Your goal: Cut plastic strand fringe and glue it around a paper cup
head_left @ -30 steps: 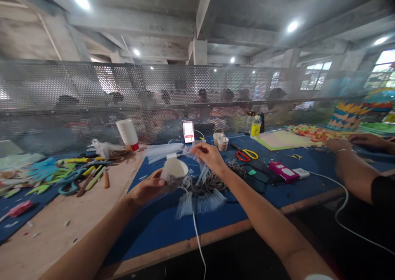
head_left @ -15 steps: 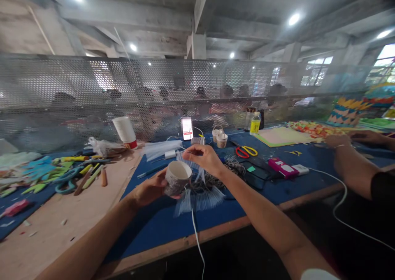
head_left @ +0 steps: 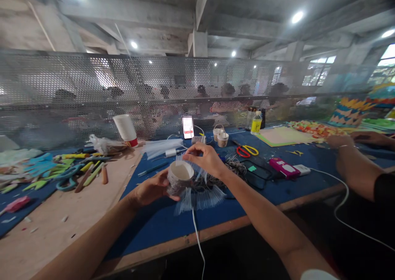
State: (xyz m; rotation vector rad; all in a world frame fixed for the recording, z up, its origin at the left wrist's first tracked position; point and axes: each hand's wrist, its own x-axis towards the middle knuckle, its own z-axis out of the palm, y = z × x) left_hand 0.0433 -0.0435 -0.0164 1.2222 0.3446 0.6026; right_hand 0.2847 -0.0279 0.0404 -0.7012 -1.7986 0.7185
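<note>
My left hand (head_left: 153, 188) is closed around the side of a small paper cup (head_left: 179, 182), whose outside looks wrapped in a greyish, textured covering. The cup tilts slightly, so its pale inside shows. Just above its right rim, my right hand (head_left: 205, 159) has thumb and fingertips pinched together; what they hold is too small to make out. Beneath the hands lie clear fringed plastic strips (head_left: 207, 198) and a tangle of grey-brown cord (head_left: 235, 167). Behind stand two small cups with handles (head_left: 222, 139) and a lit phone (head_left: 187, 127).
Red and yellow scissors (head_left: 247, 150) and a magenta box (head_left: 284, 167) lie to the right, near a co-worker's hands (head_left: 344, 144). Stacked paper cups (head_left: 125, 129) lean at the left, beyond blue-handled scissors (head_left: 66, 180). A white cable (head_left: 197, 234) hangs over the table edge.
The cup in my left hand has shifted slightly to the right and turned a little. My right hand keeps its pinch in nearly the same place.
</note>
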